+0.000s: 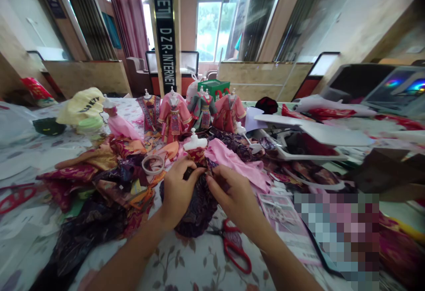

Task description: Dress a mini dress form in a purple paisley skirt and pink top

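A small white mannequin stands at the middle, with red patterned cloth round its chest and a dark patterned skirt below. My left hand is closed on the dark cloth at the mannequin's left side, thumb and fingers together. Opposite it, my right hand pinches the edge of the cloth at the waist, near the left fingertips. Small details between the fingertips are hidden. Red-handled scissors lie just below my right hand. Pink cloth spreads out behind it.
Several dressed mannequins stand behind. A tape roll rests on piled patterned fabric at left. More red scissors lie far left. At right are a clear case, white trays and a brown box.
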A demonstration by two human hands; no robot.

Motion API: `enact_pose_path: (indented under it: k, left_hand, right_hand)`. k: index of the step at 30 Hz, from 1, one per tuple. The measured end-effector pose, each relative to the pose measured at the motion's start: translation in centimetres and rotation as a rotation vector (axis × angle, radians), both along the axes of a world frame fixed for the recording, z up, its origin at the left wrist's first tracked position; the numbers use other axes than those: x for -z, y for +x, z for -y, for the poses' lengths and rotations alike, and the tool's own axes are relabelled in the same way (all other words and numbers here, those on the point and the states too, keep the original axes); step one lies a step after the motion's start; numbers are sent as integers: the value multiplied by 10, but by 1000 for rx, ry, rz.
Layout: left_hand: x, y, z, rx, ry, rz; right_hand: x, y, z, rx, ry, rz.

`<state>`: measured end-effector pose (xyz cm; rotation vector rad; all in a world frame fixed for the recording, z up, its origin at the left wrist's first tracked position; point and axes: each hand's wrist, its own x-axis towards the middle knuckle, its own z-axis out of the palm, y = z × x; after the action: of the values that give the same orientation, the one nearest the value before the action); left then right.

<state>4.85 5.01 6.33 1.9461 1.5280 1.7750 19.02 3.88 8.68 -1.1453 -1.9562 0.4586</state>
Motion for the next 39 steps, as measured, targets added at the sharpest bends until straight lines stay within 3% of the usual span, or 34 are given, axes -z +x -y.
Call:
enact_pose_path:
  k: [8, 16, 32, 39]
  left_hand:
    - [-2, 0, 1, 84, -83, 92]
    - [-12, -14, 3, 203, -190, -78]
    - [-6, -5, 8, 150, -76, -205]
    - [-6, -4, 8, 152, -113, -186]
  right_hand:
    - [-1, 0, 2, -23, 41, 38]
    - [-1, 0, 3, -23, 75, 63]
    - [3, -2, 1, -37, 67, 73]
    - [1, -3, 2, -53, 23, 25]
